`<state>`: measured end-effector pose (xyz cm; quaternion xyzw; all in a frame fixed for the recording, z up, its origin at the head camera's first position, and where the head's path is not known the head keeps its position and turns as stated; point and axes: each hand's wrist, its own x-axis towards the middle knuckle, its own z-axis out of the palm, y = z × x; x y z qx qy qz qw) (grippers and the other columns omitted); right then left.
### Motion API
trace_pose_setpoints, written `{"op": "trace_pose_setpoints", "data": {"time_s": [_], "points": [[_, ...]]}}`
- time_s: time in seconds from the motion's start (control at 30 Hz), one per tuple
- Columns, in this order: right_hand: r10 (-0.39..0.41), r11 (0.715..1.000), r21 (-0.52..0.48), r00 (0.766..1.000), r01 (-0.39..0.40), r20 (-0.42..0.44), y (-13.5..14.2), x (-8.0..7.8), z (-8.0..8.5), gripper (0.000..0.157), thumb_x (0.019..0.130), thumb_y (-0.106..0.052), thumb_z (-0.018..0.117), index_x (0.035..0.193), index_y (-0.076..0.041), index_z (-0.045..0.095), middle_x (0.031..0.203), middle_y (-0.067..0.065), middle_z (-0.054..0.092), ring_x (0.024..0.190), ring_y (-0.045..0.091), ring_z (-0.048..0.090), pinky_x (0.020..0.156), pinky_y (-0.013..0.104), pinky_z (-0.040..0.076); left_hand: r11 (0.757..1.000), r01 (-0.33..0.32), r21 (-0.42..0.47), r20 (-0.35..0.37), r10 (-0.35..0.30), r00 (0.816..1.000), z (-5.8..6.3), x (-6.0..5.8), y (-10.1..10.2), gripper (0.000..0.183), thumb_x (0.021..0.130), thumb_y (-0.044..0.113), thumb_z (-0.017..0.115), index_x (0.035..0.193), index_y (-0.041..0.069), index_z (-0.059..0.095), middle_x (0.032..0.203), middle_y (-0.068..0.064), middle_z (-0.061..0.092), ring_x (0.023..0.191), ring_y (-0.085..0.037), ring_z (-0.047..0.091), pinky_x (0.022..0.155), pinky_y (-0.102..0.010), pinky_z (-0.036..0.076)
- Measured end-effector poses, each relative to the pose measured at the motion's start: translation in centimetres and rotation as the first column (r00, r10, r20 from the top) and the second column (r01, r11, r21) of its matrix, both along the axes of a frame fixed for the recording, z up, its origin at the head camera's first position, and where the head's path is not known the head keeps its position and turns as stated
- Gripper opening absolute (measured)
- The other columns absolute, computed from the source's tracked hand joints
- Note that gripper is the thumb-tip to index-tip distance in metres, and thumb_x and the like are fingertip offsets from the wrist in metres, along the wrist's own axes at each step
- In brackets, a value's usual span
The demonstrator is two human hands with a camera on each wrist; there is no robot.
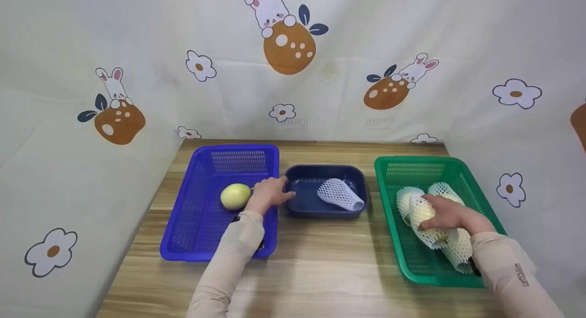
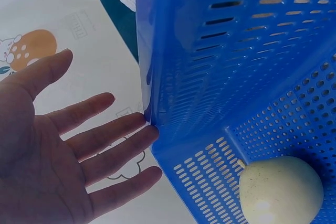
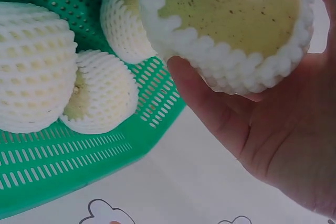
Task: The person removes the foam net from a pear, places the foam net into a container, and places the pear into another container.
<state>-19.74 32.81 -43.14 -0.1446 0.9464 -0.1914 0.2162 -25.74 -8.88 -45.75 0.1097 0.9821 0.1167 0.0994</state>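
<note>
My right hand (image 1: 446, 212) grips a pale yellow-green pear (image 3: 231, 14) in a white foam net, over the green basket (image 1: 416, 159). Its stem end shows bare and speckled in the right wrist view. Other netted pears (image 3: 37, 66) lie around it in that basket. My left hand (image 1: 271, 192) hovers by the right rim of the blue basket (image 1: 238, 147), its fingers spread and nothing in them. One pear without a net (image 1: 235, 196) lies in the blue basket, just left of that hand. The fingertips reach towards the navy tub (image 1: 304, 190), which holds a loose foam net (image 1: 339, 194).
All three containers stand on a wood-grain table (image 1: 320, 272), the navy tub between the two baskets. A pale curtain (image 1: 339, 98) printed with rabbits and flowers hangs behind the table and along both sides.
</note>
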Motion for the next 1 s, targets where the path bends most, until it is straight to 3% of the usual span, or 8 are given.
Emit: {"op": "trace_pose_setpoints", "data": {"time_s": [0.1, 0.47, 0.8, 1.0], "points": [[-0.003, 1.000, -0.016, 1.000, 0.003, -0.021, 0.0, -0.1, 0.4, 0.081, 0.069, -0.036, 0.071, 0.124, 0.010, 0.033, 0.107, 0.023, 0.049, 0.092, 0.033, 0.047, 0.078, 0.051, 0.037, 1.000, 0.000, 0.004, -0.001, 0.000, 1.000, 0.0, 0.1, 0.0, 0.049, 0.081, 0.044, 0.057, 0.116, 0.010, 0.053, 0.108, -0.015, 0.058, 0.098, -0.036, 0.052, 0.081, -0.051, 0.038], [0.012, 0.998, -0.063, 0.995, -0.019, -0.102, 0.0, -0.2, 1.6, 0.079, 0.069, -0.036, 0.071, 0.123, 0.009, 0.034, 0.105, 0.019, 0.050, 0.088, 0.029, 0.047, 0.073, 0.046, 0.041, 1.000, 0.001, 0.012, -0.002, -0.001, 1.000, 0.1, 0.1, 0.0, 0.050, 0.081, 0.045, 0.057, 0.116, 0.009, 0.054, 0.106, -0.013, 0.058, 0.097, -0.035, 0.053, 0.080, -0.051, 0.038], [0.035, 0.997, -0.062, 0.979, -0.048, -0.200, -0.4, -0.1, 3.0, 0.077, 0.069, -0.033, 0.071, 0.123, 0.009, 0.036, 0.100, 0.019, 0.050, 0.082, 0.027, 0.047, 0.063, 0.038, 0.041, 1.000, 0.004, 0.006, -0.010, -0.004, 1.000, 0.3, 0.3, 0.0, 0.049, 0.081, 0.044, 0.056, 0.117, 0.010, 0.054, 0.107, -0.013, 0.059, 0.097, -0.036, 0.053, 0.079, -0.052, 0.039], [0.018, 0.998, -0.059, 0.975, -0.031, -0.222, -1.0, 0.1, 3.5, 0.080, 0.070, -0.036, 0.071, 0.126, 0.007, 0.034, 0.104, 0.020, 0.048, 0.084, 0.028, 0.047, 0.064, 0.040, 0.041, 1.000, 0.007, 0.007, -0.019, -0.006, 1.000, 0.3, 0.3, 0.0, 0.050, 0.081, 0.045, 0.057, 0.117, 0.010, 0.054, 0.107, -0.013, 0.059, 0.096, -0.036, 0.053, 0.078, -0.051, 0.039]]}}
